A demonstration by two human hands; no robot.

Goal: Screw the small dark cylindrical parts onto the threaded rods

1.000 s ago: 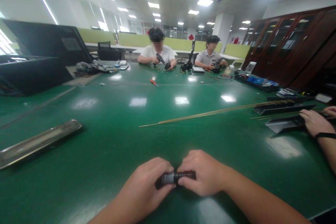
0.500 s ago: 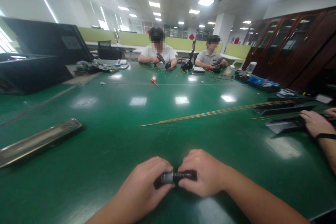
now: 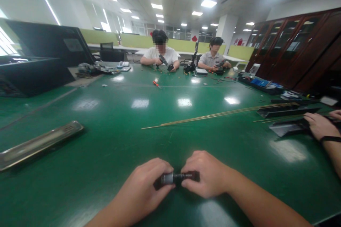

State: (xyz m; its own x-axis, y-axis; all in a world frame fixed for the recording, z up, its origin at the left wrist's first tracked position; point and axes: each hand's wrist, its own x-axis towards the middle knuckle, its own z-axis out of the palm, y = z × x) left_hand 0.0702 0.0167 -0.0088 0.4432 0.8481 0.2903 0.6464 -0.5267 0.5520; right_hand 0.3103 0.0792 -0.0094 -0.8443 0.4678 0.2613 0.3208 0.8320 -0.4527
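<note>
Near the front of the green table, my left hand (image 3: 149, 182) is closed around the left end of a small black cylindrical part with a grey band (image 3: 167, 178). My right hand (image 3: 204, 175) pinches its narrower, ridged right end between thumb and fingers. The part lies sideways between both hands, just above or on the tabletop; I cannot tell which. My fingers cover both of its ends, and its exact kind is unclear.
A long metal tray-like piece (image 3: 42, 143) lies left. Thin brass-coloured rods (image 3: 213, 115) stretch toward black channels (image 3: 289, 126) at right, where another person's hand (image 3: 321, 126) rests. An orange screwdriver (image 3: 156, 84) lies farther back. Two people work across the table (image 3: 119, 113).
My left hand has shifted slightly left with the grey-banded end, and the gap between my hands is a little wider. My right hand is nearly still.
</note>
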